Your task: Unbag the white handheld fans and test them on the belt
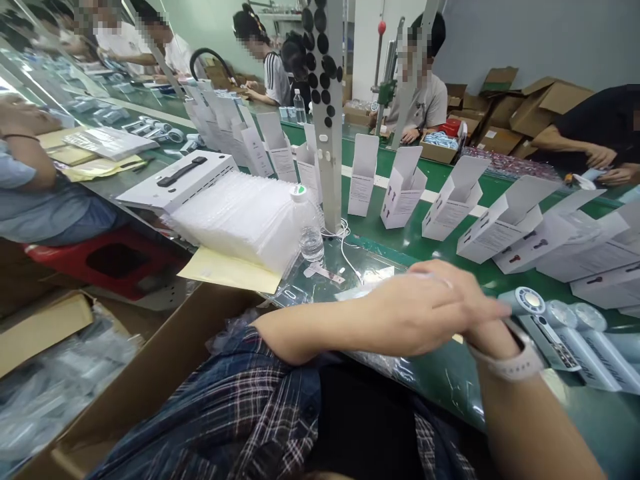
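My left hand (415, 312) reaches across from the left, its fingers stretched over my right hand and toward the right wrist. My right hand (447, 272) lies partly behind it, wearing a pale wristband (515, 360); most of its fingers are hidden, and whether it holds anything is unclear. A whitish sheet or film (360, 288) shows just left of the hands. Beside the right wrist lie light-blue cylinders (530, 301) and a flat printed blue box (550, 343). Beyond the hands, open white cartons (450, 207) stand in a row.
A stack of bubble bags (240, 213), a clear bottle (311, 230) and a white case (180, 175) are left of a metal post (327, 160). A cardboard box (165, 360) stands at lower left. Several people work around the green table (385, 243).
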Tool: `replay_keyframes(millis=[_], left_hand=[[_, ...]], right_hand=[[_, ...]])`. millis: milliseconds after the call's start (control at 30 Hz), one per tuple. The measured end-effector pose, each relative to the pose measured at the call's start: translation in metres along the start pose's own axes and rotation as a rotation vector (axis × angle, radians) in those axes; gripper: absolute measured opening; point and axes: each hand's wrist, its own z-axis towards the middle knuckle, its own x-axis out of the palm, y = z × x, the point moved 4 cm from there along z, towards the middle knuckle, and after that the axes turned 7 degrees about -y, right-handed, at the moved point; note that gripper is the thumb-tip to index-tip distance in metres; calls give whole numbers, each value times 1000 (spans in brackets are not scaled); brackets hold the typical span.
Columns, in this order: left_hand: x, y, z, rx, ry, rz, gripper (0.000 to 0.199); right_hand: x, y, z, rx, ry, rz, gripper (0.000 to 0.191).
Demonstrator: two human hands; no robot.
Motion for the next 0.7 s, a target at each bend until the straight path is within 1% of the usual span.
replay_keyframes(millis=[33, 67, 100, 133, 167, 200, 233, 267, 300, 333, 367, 400, 467, 533, 600, 633, 700], left_hand=[[-4, 0, -8, 55, 12, 4, 38], [-13, 4, -18, 73, -33, -3, 36], [-25, 11, -30, 55, -132, -4, 36], [-40, 21, -45, 13, -283, 10, 38], [-55, 33, -62, -40, -454, 44, 40], [-70, 45, -82, -97, -619, 97, 41], [-84, 56, -104, -156, -768, 170, 40], [-96, 65, -126, -211, -890, 279, 36], [-107, 72, -147, -266, -987, 426, 31], [-115, 78, -167, -324, -1047, 598, 25], [-122, 82, -185, -369, -1071, 768, 20], [-128, 86, -200, -408, -1071, 907, 17], [-135, 94, -223, -475, -1016, 1073, 16], [-136, 104, -237, -542, -936, 1108, 21], [-133, 115, -243, -635, -852, 1088, 27], [-130, 119, -245, -686, -817, 1072, 28], [-125, 126, -246, -777, -781, 1042, 26]], right_hand=[[-6, -13, 13, -10, -18, -11, 32], [-16, -28, 28, -25, -77, -43, 33], [-29, -45, 44, -33, -202, -114, 36], [-45, -63, 60, -27, -370, -211, 43], [-59, -82, 75, 13, -543, -315, 54], [-69, -100, 89, 57, -652, -390, 62], [-74, -115, 101, 61, -716, -427, 64], [-76, -128, 112, 38, -749, -449, 62], [-75, -138, 121, 10, -761, -465, 60], [-72, -146, 128, -25, -755, -476, 56], [-68, -152, 132, -51, -743, -490, 54], [-63, -158, 135, -62, -722, -507, 52], [-56, -166, 138, -23, -670, -537, 46], [-49, -173, 139, 82, -614, -552, 37], [-43, -176, 138, 163, -551, -549, 30], [-41, -175, 137, 178, -525, -547, 30], [-37, -172, 136, 176, -485, -550, 37]])
